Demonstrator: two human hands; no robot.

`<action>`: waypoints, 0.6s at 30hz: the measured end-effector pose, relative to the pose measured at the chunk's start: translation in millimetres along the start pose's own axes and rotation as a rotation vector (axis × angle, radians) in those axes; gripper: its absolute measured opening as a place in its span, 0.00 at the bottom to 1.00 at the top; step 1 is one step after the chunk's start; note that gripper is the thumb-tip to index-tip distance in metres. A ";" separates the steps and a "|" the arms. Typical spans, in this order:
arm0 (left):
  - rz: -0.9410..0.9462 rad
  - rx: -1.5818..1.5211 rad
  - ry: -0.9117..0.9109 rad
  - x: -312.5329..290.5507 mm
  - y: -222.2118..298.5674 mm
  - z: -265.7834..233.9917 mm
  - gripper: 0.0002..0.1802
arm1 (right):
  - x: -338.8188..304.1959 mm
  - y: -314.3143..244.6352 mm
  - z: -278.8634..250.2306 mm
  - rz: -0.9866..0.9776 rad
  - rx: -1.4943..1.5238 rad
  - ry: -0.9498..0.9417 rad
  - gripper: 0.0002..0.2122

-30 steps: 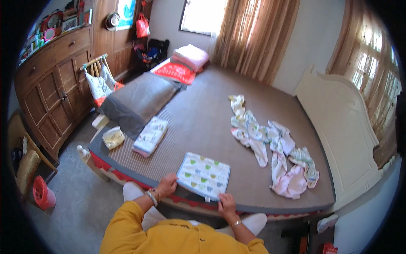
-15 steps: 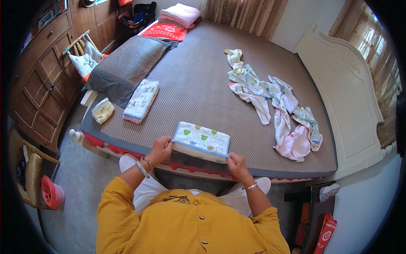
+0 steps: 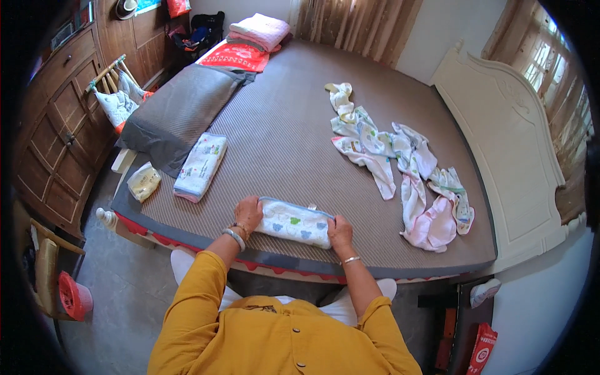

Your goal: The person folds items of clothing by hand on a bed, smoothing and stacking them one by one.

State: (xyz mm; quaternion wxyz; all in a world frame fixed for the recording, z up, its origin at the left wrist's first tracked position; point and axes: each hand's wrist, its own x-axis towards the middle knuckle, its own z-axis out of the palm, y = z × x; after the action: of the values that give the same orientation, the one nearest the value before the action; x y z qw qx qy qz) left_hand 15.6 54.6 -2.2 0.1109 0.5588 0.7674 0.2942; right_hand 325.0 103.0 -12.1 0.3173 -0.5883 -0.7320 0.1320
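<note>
A white cloth (image 3: 292, 224) with green and blue-grey prints and a blue border lies folded into a narrow strip near the bed's front edge. At its left end, my left hand (image 3: 249, 214) is closed with fingers on the fabric. My right hand (image 3: 340, 232) pinches the opposite end. A small tag sticks up from the far edge of the strip. To the left rests a folded stack of similar printed cloths (image 3: 201, 167), with a small yellowish-white bundle (image 3: 144, 182) beside it. Several crumpled white and pink cloths (image 3: 409, 156) lie strewn over the right side of the bed.
The bed (image 3: 275, 106) has a brown striped mat and a cream headboard (image 3: 506, 131) at right. Grey bedding (image 3: 181, 112) and a pink folded quilt (image 3: 259, 30) occupy its left and far parts. A wooden cabinet (image 3: 62, 125) and a red basket (image 3: 75, 297) stand left.
The cloth has gone from a wider rectangle to a narrower strip, with its blue border now along the far edge. Both hands have moved forward over the mat.
</note>
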 end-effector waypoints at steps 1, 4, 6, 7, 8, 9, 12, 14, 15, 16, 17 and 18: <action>0.022 0.021 0.010 -1.9 -0.1 0.7 0.13 | -1.2 -0.3 2.0 0.024 -0.038 -0.022 0.14; 0.017 0.085 -0.012 -1.6 2.3 -0.5 0.13 | -4.5 -1.4 2.7 0.021 -0.055 -0.020 0.13; -0.013 0.067 0.009 -4.1 6.2 -1.5 0.13 | -4.4 -2.0 2.1 0.021 -0.049 -0.028 0.14; -0.045 0.056 -0.059 -3.9 7.8 -3.1 0.14 | -4.1 -2.1 1.1 0.032 -0.052 -0.035 0.14; -0.034 0.066 -0.031 -5.0 9.6 -5.0 0.15 | -3.5 -2.6 0.0 0.046 -0.066 -0.039 0.14; -0.026 0.068 -0.009 -7.0 12.0 -6.7 0.16 | -3.1 -3.7 -1.7 0.035 -0.046 -0.039 0.13; 0.144 0.047 0.157 -14.8 24.5 -8.9 0.20 | 1.2 -13.7 -8.1 0.016 -0.050 0.012 0.14; 0.314 0.057 0.218 -23.7 33.3 -8.0 0.21 | -2.1 -27.4 -12.5 0.037 -0.102 0.093 0.16; 0.339 0.008 0.210 -28.1 37.0 -6.7 0.19 | -3.4 -36.0 -13.2 -0.024 -0.130 0.058 0.19; 0.263 0.027 0.153 -28.1 37.7 -6.7 0.19 | -5.2 -45.2 -12.5 -0.140 -0.169 0.092 0.20; 0.224 0.040 0.151 -28.6 37.5 -5.7 0.18 | -7.7 -53.8 -10.2 -0.247 -0.215 0.124 0.20; 0.188 0.050 0.161 -26.7 36.0 -4.4 0.17 | -8.4 -61.4 -6.7 -0.392 -0.265 0.181 0.21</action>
State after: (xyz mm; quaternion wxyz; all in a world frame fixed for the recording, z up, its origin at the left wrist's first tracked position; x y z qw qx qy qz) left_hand 51.3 35.9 17.9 0.0071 0.6054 0.7252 0.3278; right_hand 282.3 77.1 25.2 0.3213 -0.4810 -0.8115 -0.0826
